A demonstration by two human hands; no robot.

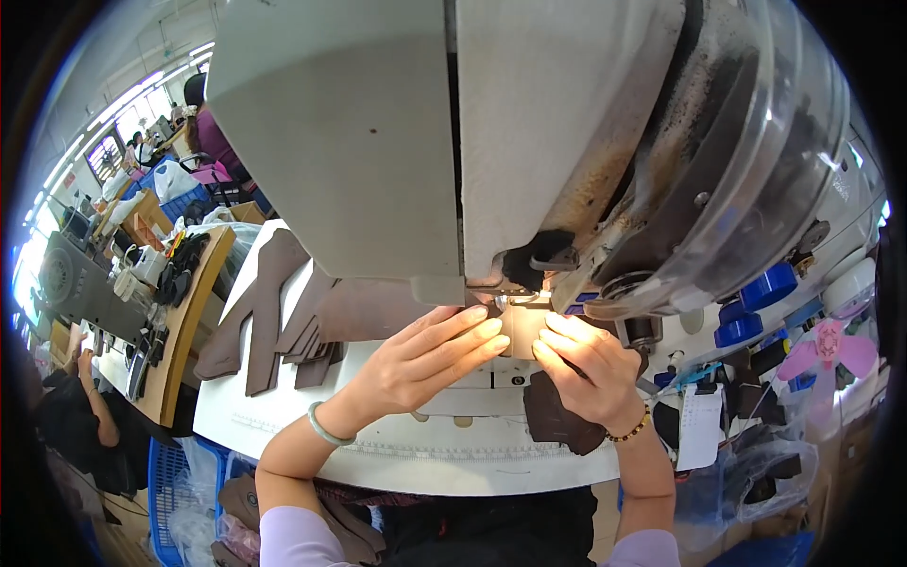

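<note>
In front of me is a sewing machine [368, 142] with a pale head and a lit needle area. A small flat brown piece [521, 338], bright under the lamp, lies below the needle area. The stretched fingers of my left hand [430, 354] rest side by side at its left edge. From the right, my right hand [590, 364] lays its slightly bent fingertips at the other edge. Both thumbs are hidden. A long brown panel [368, 310] runs out leftward behind my left hand. Dark brown pieces [564, 416] hang below my right hand.
Stacked brown cut pieces [269, 321] lie on the white machine table [406, 468] at left. A clear plastic cover [756, 198] curves round the head's right side. Blue spools [740, 323], a pink fan [828, 347] and a paper sheet [699, 425] stand right. Co-workers sit at left.
</note>
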